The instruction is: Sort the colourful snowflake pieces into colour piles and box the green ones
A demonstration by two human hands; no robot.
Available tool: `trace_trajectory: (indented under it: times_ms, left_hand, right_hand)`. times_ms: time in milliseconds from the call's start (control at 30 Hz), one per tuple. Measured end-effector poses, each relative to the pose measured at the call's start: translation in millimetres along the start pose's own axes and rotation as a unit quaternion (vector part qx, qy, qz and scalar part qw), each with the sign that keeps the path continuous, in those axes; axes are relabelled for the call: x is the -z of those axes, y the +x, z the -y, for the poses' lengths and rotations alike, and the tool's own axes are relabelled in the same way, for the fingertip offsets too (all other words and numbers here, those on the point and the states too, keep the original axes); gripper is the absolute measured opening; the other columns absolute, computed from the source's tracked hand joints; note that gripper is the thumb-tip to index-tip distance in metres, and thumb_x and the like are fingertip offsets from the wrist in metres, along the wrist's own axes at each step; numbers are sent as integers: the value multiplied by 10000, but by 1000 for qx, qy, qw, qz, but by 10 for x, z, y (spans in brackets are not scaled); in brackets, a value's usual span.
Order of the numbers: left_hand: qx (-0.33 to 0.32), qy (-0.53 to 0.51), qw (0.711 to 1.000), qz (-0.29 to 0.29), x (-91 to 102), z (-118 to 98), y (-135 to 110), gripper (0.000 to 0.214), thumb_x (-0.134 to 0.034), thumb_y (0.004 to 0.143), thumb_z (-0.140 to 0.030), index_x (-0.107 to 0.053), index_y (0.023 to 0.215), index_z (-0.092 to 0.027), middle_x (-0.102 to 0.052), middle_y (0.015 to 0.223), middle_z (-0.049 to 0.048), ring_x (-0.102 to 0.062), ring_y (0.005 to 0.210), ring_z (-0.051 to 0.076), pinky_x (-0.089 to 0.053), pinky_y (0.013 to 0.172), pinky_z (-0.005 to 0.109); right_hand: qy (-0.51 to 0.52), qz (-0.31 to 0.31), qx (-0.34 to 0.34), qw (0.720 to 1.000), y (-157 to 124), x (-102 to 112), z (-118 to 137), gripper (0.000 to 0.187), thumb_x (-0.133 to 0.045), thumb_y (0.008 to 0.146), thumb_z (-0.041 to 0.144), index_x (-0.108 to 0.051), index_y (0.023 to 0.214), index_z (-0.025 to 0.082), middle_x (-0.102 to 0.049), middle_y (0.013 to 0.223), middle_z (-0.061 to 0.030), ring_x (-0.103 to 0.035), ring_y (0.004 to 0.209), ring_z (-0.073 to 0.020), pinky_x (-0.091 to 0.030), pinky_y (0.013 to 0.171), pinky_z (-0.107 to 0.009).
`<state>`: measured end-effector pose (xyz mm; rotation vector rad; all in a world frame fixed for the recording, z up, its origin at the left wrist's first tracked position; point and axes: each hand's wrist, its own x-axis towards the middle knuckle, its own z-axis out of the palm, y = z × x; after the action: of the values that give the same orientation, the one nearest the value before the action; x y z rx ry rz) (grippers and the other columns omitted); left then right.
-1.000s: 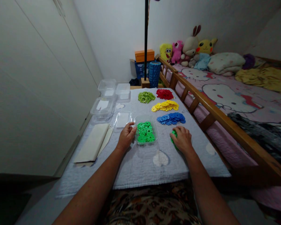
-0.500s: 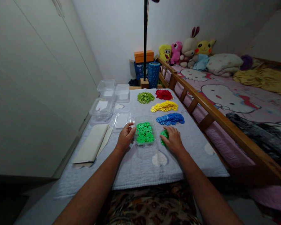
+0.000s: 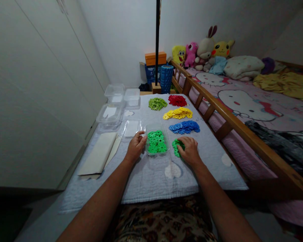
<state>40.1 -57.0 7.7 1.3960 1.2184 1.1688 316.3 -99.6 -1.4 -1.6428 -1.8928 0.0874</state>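
Observation:
A clear plastic box (image 3: pixel 168 138) stands in front of me, with green snowflake-shaped plastic pieces (image 3: pixel 156 142) spread inside. My left hand (image 3: pixel 136 145) grips the box's left wall, fingers closed at its rim. To the right of the box, my right hand (image 3: pixel 189 149) is bent over a small pile of green snowflake pieces (image 3: pixel 175 147), its fingers curled onto them. The palm hides part of this pile. Just beyond lies a pile of blue pieces (image 3: pixel 184 127), with yellow pieces (image 3: pixel 178 113), red pieces (image 3: pixel 177 100) and light green pieces (image 3: pixel 157 104) farther back.
A clear lid (image 3: pixel 131 129) lies left of the box. Several clear containers (image 3: pixel 109 114) stand at the back left, near a folded beige sheet (image 3: pixel 98 154). A wooden bed rail (image 3: pixel 217 116) borders the table's right side; a black pole (image 3: pixel 157 43) rises behind.
My right hand has shifted slightly right, and more of the green pile shows beside its fingers. My left hand stays at the box. The view has tilted a little.

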Motion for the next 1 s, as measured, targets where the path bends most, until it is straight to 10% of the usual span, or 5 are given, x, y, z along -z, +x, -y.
trace_trajectory:
  times_ms: [433,800,1000]
  left_hand:
    - [5,-10,1000,3,6,-7,-4,463,-557,895,-536,-551,1192,-180,-475,620,-90,-433,481,82,-379,464,189]
    - [27,-28,999,2,9,-31,-13,487,-524,898,-558,-555,1196,-174,-509,632,-81,-425,454,77,-381,462,196]
    - [26,-24,999,0,6,-59,-24,470,-527,894,-545,-564,1190,-182,-519,650,-75,-433,468,79,-377,468,200]
  right_hand:
    - [78,-87,15,993,111,159,35,200,-551,928,258,-751,939,247,-691,960,-75,-577,968,-256,-430,908,-427]
    - [152,32,34,987,479,161,759,100,-577,897,243,-676,912,231,-725,892,-34,-630,897,-219,-408,915,-391]
    - [112,53,22,992,496,49,744,180,-590,876,218,-708,1010,240,-752,1046,-60,-612,1043,-260,-363,988,-442]
